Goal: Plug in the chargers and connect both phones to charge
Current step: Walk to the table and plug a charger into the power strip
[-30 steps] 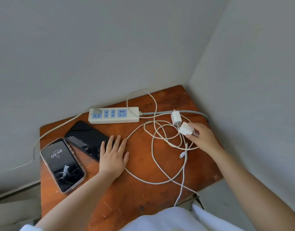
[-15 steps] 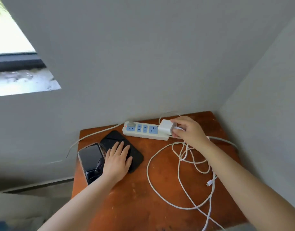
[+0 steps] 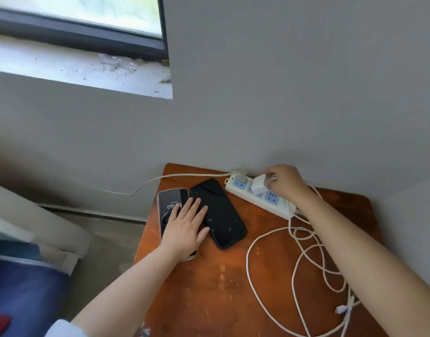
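The right hand (image 3: pixel 285 182) grips a white charger (image 3: pixel 259 187) against the middle sockets of the white power strip (image 3: pixel 279 206), which lies along the back edge of the wooden desk (image 3: pixel 209 288); whether the prongs are seated cannot be told. The left hand (image 3: pixel 184 231) rests open and flat across the lit phone (image 3: pixel 170 203) and the edge of the dark phone (image 3: pixel 220 212) just beside it. White cables (image 3: pixel 294 266) lie loosely coiled on the right of the desk, one loose connector (image 3: pixel 339 310) near the front edge.
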Tool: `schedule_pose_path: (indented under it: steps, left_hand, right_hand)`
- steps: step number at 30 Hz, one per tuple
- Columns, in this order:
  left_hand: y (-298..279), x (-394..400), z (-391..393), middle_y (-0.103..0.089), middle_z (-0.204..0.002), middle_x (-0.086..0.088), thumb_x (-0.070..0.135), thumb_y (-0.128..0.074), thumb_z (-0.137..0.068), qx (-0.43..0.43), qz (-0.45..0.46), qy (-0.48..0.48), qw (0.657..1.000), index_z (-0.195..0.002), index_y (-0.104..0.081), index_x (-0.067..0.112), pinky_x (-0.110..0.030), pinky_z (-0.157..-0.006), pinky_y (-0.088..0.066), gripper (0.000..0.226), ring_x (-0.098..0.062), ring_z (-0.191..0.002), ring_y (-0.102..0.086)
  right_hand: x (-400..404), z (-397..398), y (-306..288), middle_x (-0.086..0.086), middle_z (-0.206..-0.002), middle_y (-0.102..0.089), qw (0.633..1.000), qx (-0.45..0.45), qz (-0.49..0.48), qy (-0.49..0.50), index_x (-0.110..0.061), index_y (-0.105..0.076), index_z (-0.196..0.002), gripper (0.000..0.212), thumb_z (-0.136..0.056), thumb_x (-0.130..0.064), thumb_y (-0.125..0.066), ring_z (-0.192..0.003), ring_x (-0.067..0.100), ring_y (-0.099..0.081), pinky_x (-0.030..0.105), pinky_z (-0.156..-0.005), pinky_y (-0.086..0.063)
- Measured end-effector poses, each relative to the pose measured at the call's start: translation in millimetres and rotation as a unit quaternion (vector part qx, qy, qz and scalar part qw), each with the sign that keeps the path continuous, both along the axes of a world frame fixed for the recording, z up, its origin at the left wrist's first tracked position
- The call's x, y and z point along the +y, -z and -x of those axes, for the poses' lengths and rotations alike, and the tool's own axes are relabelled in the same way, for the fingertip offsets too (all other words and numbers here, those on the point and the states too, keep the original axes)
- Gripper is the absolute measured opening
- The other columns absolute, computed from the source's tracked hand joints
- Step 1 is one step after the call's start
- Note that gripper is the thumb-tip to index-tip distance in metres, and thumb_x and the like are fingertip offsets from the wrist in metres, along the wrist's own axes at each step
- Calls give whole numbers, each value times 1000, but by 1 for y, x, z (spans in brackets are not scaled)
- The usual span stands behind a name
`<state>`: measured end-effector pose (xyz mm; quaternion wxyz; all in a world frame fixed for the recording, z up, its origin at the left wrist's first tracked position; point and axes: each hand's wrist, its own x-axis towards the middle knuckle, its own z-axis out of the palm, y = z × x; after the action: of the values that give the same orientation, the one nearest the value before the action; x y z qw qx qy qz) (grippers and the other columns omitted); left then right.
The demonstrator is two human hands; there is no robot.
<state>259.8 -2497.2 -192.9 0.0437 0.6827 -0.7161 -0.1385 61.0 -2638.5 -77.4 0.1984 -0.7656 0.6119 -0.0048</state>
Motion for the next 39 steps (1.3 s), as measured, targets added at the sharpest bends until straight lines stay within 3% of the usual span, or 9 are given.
schedule_pose_path:
  steps: [4, 7, 11, 14, 20, 27, 33, 39]
  left_hand:
    - [4, 1, 0, -8, -155, -3, 50, -24, -93, -8, 10, -4, 1000, -142, -13, 24, -39, -113, 7, 57, -20, -141, 2]
    - [4, 2, 1, -8, -155, -3, 51, -24, -93, -5, 12, -5, 1000, -142, -13, 24, -39, -112, 9, 58, -20, -141, 3]
    - [3, 2, 0, -7, -155, -3, 50, -26, -93, 8, 11, -4, 1000, -143, -13, 23, -39, -112, 11, 58, -20, -141, 4]
    - [3, 3, -1, -7, -155, -3, 51, -25, -93, 11, 14, -5, 1000, -143, -13, 23, -38, -111, 12, 58, -20, -141, 5]
    - [3, 1, 0, -7, -155, -3, 51, -24, -93, 11, 16, -4, 1000, -143, -12, 23, -38, -110, 13, 58, -20, -141, 6]
    - [4, 2, 0, -8, -155, -4, 51, -24, -93, 15, 16, -3, 1000, -143, -13, 23, -40, -112, 11, 58, -21, -141, 5]
    - [5, 2, -1, -6, -155, -4, 51, -23, -93, 17, 19, -3, 1000, -143, -11, 23, -39, -110, 13, 59, -21, -141, 6]
    - [5, 2, -1, -9, -154, -5, 50, -26, -93, 27, 24, -3, 999, -142, -15, 22, -39, -110, 12, 58, -21, -141, 3]
  right_hand:
    - [2, -11, 1, 23, -113, -61, 996, 69, -5, -53, 4, -61, -105, 23, -89, -1, -45, -100, 35, -58, 32, -75, -44]
    - [11, -17, 8, 17, -121, -56, 991, 89, 59, -77, 1, -58, -113, 24, -92, -7, -49, -107, 29, -56, 31, -89, -45]
    - [23, -13, 12, 12, -120, -60, 981, 97, 121, -118, -2, -57, -115, 30, -93, -20, -49, -109, 24, -53, 29, -90, -45]
    - [30, -11, 15, 13, -123, -60, 965, 144, 148, -159, -1, -58, -116, 30, -89, -14, -57, -114, 27, -51, 33, -93, -45]
    - [25, -14, 21, 12, -129, -52, 984, 123, 83, -97, -3, -52, -122, 29, -93, -9, -49, -114, 21, -51, 20, -88, -45]
    - [22, -29, 18, 13, -122, -52, 968, 199, 90, -127, -2, -48, -123, 35, -90, -11, -54, -107, 25, -51, 27, -77, -49]
    - [25, -28, 18, 19, -113, -57, 979, 157, 81, -99, 4, -51, -117, 35, -85, -5, -62, -101, 30, -56, 35, -73, -53]
    - [14, -25, 13, 12, -127, -49, 961, 212, 76, -158, -6, -48, -127, 35, -93, -15, -50, -111, 23, -51, 27, -84, -49]
